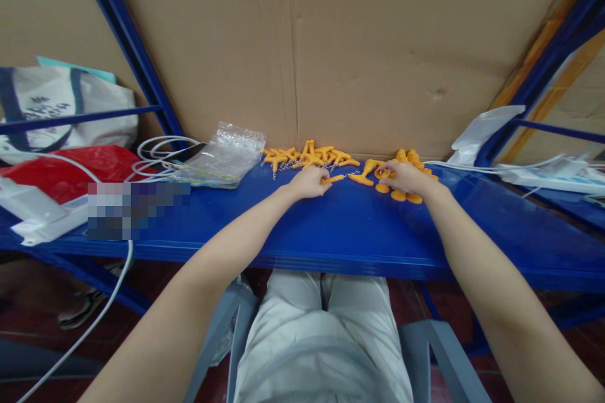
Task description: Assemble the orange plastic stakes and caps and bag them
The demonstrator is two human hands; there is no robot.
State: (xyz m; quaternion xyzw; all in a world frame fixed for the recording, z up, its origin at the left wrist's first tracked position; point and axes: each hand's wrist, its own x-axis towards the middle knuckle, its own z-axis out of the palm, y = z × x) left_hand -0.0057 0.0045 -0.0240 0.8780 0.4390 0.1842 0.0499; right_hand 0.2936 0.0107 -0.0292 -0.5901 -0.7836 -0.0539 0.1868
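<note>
My left hand (311, 182) is closed round an orange ribbed piece (336, 179), whose end sticks out to the right. Behind it lies a pile of orange branched pieces (309, 154) with thin metal spirals, against the cardboard. My right hand (401, 176) reaches into a cluster of orange pieces with round bases (398, 195); its fingertips are pinched at one of them, and the exact grip is too small to make out. Between my hands an orange T-shaped piece (362, 180) lies on the blue table (350, 227).
To the left are a clear plastic bag (227, 154), coiled white cables (163, 154), a red bag (104, 160), a white power strip (51, 220) and a cloth bag (104, 107). White plastic (484, 129) and another strip (558, 174) are at the right. Cardboard (354, 50) stands behind.
</note>
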